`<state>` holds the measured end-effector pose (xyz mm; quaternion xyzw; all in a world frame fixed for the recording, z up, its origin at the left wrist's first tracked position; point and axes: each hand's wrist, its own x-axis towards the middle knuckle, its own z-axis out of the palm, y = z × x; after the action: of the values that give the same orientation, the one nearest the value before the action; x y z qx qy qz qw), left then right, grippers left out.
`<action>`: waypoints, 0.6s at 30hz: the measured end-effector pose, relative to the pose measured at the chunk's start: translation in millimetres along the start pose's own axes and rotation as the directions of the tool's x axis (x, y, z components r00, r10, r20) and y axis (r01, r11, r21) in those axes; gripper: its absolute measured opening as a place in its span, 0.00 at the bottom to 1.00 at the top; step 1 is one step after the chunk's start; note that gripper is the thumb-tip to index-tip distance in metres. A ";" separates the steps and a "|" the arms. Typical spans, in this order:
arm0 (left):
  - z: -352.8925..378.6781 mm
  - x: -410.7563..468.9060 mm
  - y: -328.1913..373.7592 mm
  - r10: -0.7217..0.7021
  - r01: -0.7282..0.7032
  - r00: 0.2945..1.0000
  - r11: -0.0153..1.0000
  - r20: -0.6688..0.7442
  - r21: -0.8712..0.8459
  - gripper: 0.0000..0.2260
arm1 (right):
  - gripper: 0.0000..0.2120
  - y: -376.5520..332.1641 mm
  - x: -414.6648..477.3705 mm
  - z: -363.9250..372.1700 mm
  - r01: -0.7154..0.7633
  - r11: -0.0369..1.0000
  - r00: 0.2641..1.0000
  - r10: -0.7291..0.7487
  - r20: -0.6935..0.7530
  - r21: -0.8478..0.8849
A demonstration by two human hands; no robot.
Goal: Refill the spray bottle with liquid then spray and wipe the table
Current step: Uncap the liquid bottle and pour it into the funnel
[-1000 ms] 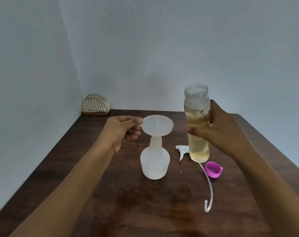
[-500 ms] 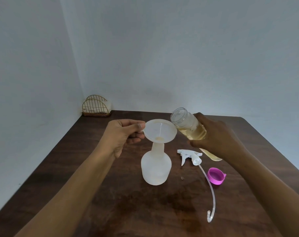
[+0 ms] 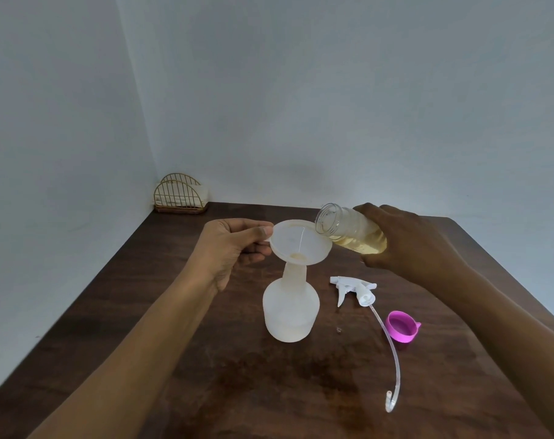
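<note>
Two hands busy: our left hand (image 3: 234, 248) pinches funnel (image 3: 301, 242) rim atop spray bottle (image 3: 291, 307), mid-surface. Right hand (image 3: 409, 245) wraps tilted jar (image 3: 348, 231); long axis near level, mouth touching funnel's right rim.

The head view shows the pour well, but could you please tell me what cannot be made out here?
- Jar: its rear half is hidden by the right hand, so the liquid left is unclear.
- Spray bottle: frosted walls blur its fill level.
- Funnel spout: hidden inside the bottle neck.
- Wire holder: too small to identify its contents.
- Table: near edge cut off by the frame.
</note>
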<state>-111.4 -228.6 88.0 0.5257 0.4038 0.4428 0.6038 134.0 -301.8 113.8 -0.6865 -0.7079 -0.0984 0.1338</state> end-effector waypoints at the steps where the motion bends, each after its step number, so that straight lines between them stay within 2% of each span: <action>1: 0.1 0.1 -0.1 0.001 -0.001 1.000 1.000 0.001 0.000 0.03 | 0.31 0.6 0.4 0.2 0.006 1.000 1.000 -0.006 -0.006 -0.008; 18: 3.0 1.8 0.7 -0.002 0.002 1.000 1.000 0.012 -0.009 0.03 | 0.29 5.2 9.6 -6.7 0.052 0.993 0.998 -0.055 -0.026 -0.104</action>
<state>-108.1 -227.7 89.1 0.5251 0.3988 0.4408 0.6090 139.3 -294.7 123.1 -0.6718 -0.7180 -0.1482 0.1055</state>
